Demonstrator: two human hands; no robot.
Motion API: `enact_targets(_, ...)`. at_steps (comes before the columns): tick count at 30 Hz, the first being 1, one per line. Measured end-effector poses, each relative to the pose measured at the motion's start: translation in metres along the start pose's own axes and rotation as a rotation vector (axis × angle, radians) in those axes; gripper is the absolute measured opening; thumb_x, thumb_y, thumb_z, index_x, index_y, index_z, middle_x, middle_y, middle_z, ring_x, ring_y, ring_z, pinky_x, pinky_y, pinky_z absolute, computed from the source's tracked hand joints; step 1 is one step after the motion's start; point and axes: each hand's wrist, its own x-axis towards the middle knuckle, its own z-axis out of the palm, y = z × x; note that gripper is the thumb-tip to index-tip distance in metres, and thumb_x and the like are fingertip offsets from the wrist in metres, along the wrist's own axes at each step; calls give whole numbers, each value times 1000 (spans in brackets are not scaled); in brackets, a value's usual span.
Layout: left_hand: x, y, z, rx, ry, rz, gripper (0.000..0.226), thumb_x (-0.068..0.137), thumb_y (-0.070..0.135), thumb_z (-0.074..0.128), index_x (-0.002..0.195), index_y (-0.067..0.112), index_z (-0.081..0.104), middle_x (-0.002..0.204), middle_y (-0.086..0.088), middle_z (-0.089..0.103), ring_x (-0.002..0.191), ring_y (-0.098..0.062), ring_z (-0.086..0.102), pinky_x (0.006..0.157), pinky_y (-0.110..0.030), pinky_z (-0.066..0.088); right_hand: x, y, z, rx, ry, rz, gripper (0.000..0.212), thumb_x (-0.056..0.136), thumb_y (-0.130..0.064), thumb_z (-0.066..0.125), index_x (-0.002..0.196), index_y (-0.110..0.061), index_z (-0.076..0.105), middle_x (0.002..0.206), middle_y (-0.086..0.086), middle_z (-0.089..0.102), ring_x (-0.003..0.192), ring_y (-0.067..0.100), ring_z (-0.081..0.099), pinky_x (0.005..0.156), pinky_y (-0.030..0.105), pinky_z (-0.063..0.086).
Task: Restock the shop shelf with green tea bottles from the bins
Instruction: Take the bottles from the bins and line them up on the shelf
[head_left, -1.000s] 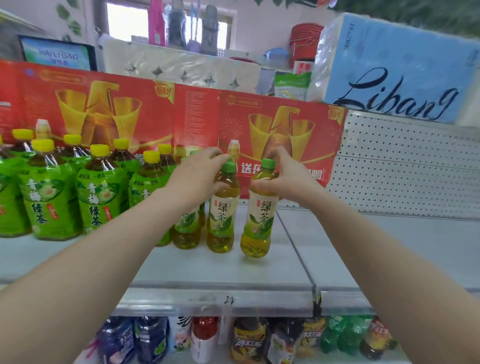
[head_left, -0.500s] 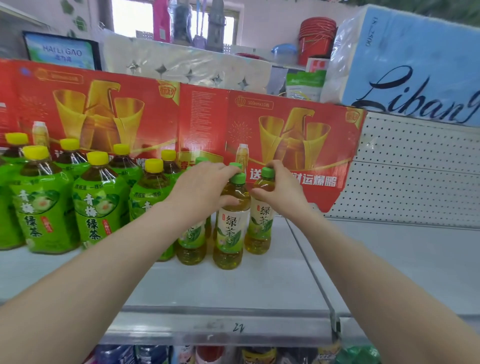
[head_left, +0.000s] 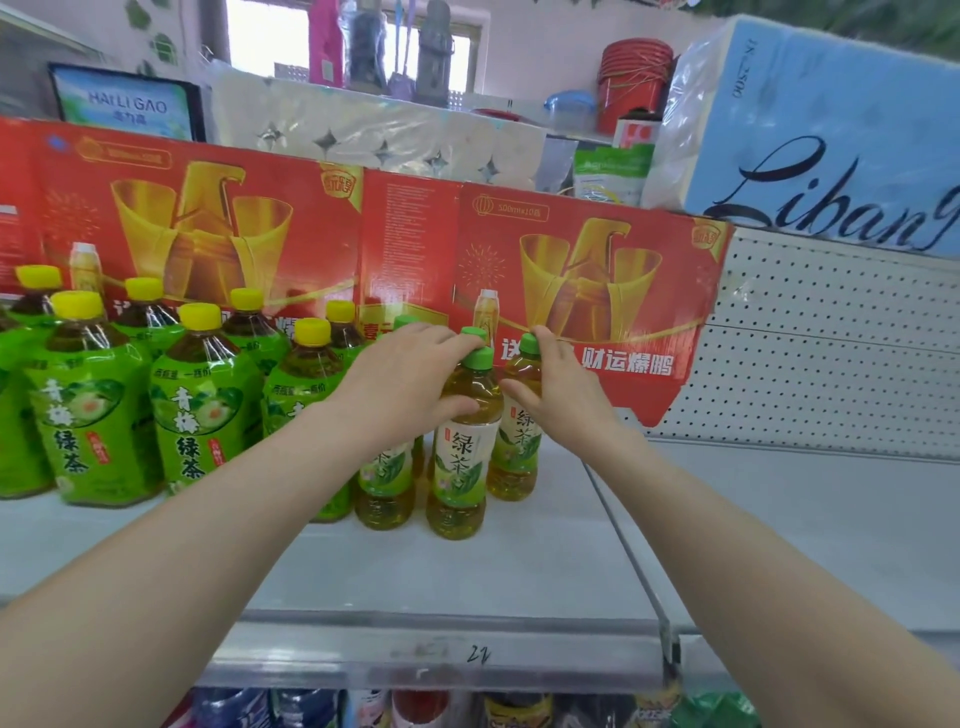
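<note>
I note red cartons (head_left: 208, 218) across the centre of the frame. Upper right: a blue wrapped pack (head_left: 831, 130) lettered "Libang", near stacked red buckets (head_left: 634, 78). Right: a white perforated panel (head_left: 831, 353). Upper left: a "HAI LI GAO" sign (head_left: 124, 104). Bottom edge: assorted drinks (head_left: 415, 709), cut off.

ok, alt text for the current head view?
On a grey shop shelf, the left hand grips the front green tea bottle by its neck and the right hand grips the rear green tea bottle beside it. Large yellow-capped bottles stand to the left, red cartons behind.
</note>
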Motion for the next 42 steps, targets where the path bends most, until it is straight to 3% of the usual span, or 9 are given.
enact_targets(4,-3,5,-1,27,21,10,68,90,55,55,148,25,36,146,2,43,137,-19,34,108,-35,38,-5,7,-14,-133,-16,-89,75,96,-53,51,155,-23,15,145,8,40,117,30,56,83,40,51)
enact_targets(11,-20,50,-8,56,101,87,59,94,45,55,145,19,43,143,-3,47,135,-21,36,111,-33,32,-65,35,-51,-247,15,-205,68,96,-48,52,152,-18,28,150,8,37,139,27,34,105,45,44)
enact_targets(16,-54,113,10,-26,91,181,53,88,37,66,133,11,56,130,-9,58,124,-29,48,104,-40,39,-163,63,-77,-296,34,-214,63,98,-44,53,150,-13,35,146,11,42,135,29,38,104,44,43)
enact_targets(23,-118,217,59,-224,44,265,40,92,29,62,128,10,60,124,-12,61,118,-34,52,96,-46,47,-313,137,-72,-322,10,-135,56,99,-40,44,141,-4,47,136,21,51,125,38,48,92,50,50)
enact_targets(28,-180,278,126,-363,39,277,30,90,20,59,115,7,67,112,-13,64,107,-35,57,92,-42,47,-409,190,-31,-284,-40,-112,46,94,-26,62,131,1,56,125,22,58,114,39,55,89,44,52)
enact_targets(31,-229,299,182,-417,-134,217,34,87,17,63,119,7,64,116,-13,62,107,-36,57,95,-42,44,-465,216,14,-212,-205,-58,43,94,-23,63,130,1,56,120,20,58,108,39,56,84,45,52)
enact_targets(36,-335,320,259,-512,-497,-129,50,83,14,73,131,9,59,124,-14,61,112,-38,56,94,-44,47,-542,239,96,-57,-523,170,48,89,-27,68,129,-3,57,120,20,61,104,42,61,83,45,53)
enact_targets(40,-406,331,307,-513,-809,-391,57,90,24,65,143,17,45,138,-9,50,123,-32,49,99,-38,41,-593,239,154,-18,-896,297,67,93,-46,61,148,-17,38,142,9,48,129,31,47,102,41,42)
enact_targets(42,-426,335,325,-475,-941,-491,57,94,28,59,146,20,38,142,-7,46,127,-28,46,97,-35,39,-614,236,178,-27,-1002,323,75,90,-55,60,150,-19,33,143,6,46,130,28,47,98,39,44)
